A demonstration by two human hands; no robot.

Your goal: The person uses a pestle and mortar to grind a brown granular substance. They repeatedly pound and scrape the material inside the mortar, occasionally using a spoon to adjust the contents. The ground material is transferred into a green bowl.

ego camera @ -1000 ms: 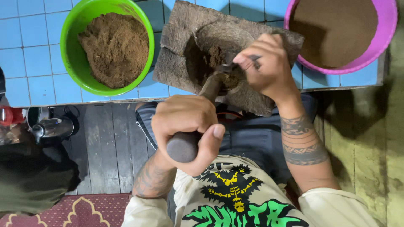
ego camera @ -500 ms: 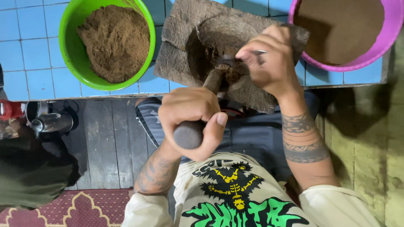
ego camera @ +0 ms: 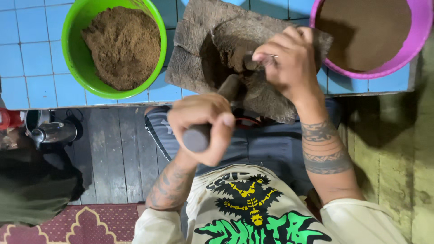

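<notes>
My left hand (ego camera: 202, 123) is closed around the thick dark handle of a wooden pestle-like tool (ego camera: 228, 88), whose far end points into the hollow of a rough wooden block (ego camera: 194, 58) on the tiled counter edge. My right hand (ego camera: 287, 63) rests on that block, its fingers pinching a small dark lump against the wood near the tool's tip. What lies under the right palm is hidden.
A green bowl (ego camera: 74, 54) full of brown powder stands left of the block. A purple bowl (ego camera: 407, 54) of finer brown powder stands at the right. The blue tiled counter (ego camera: 27, 58) ends above a wooden floor, with a metal kettle (ego camera: 52, 132) and a red rug (ego camera: 68, 223) below left.
My left hand with the tool handle has shifted slightly down and right. My right hand has slid a little up and left on the block.
</notes>
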